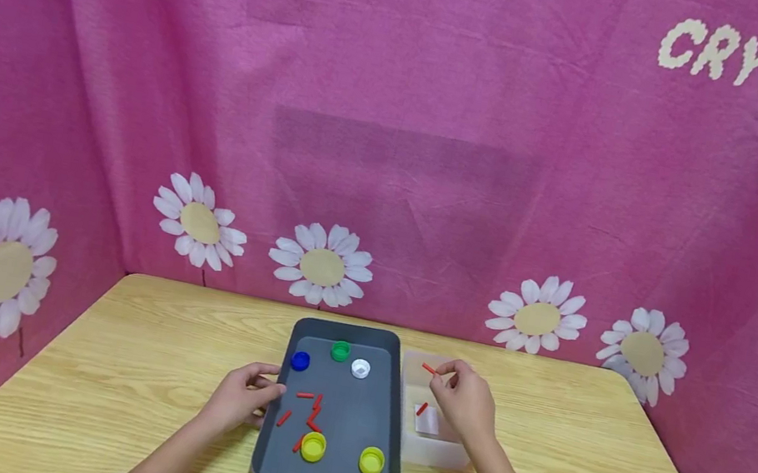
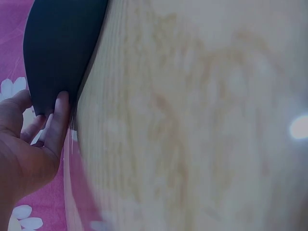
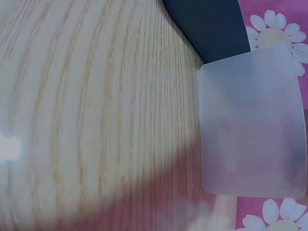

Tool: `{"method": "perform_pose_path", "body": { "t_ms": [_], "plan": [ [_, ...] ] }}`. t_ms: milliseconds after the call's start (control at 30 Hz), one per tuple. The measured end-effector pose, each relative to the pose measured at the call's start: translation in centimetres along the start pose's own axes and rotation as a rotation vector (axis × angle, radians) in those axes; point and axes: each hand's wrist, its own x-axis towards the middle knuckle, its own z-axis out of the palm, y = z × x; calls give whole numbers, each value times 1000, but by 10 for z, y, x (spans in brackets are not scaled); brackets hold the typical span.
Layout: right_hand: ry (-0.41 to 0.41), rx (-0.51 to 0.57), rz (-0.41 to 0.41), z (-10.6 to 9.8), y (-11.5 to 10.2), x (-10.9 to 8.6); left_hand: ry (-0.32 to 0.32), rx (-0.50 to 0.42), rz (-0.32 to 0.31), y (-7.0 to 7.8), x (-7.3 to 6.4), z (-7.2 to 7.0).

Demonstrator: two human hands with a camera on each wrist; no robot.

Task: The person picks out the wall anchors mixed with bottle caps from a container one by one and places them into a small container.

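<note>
My left hand (image 1: 240, 395) grips the left wall of a dark grey tray (image 1: 358, 415), thumb at the rim; the left wrist view shows fingers on both sides of that wall. Over a translucent plastic box (image 1: 436, 452), my right hand (image 1: 467, 403) pinches a small red stick (image 1: 428, 369) between thumb and fingertips. Another red stick (image 1: 422, 408) lies in the box on a white square (image 1: 426, 425). Several red sticks (image 1: 283, 418) are scattered in the tray's left half. The right wrist view has the box's cloudy wall (image 3: 250, 130) but not the stick.
Inside the tray sit a green cap (image 1: 340, 351), a blue cap (image 1: 300, 361), a white cap (image 1: 361, 369) and two yellow caps, one left (image 1: 313, 447), one right (image 1: 372, 462). The box stands against the tray's right side on a wooden table (image 1: 121, 360). A pink flowered cloth (image 1: 402, 190) hangs behind.
</note>
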Motion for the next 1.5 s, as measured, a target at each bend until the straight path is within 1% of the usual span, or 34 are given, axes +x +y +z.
{"method": "perform_pose_path", "body": {
  "t_ms": [267,533,633,833,1200,1500],
  "plan": [
    [1,33,25,-1,0,1,-9,-15,-3,-1,2,0],
    [-12,38,25,0,2,0,-2,-10,-14,-1,1,1],
    [-6,41,21,1,2,0,1,-2,-13,0,1,1],
    [-8,32,9,1,2,-1,-1,2,-6,0,0,0],
    [-19,17,19,0,1,0,7,1,-10,-1,0,1],
    [-21,9,9,0,1,-1,-2,-9,-5,0,-1,1]
  ]
}}
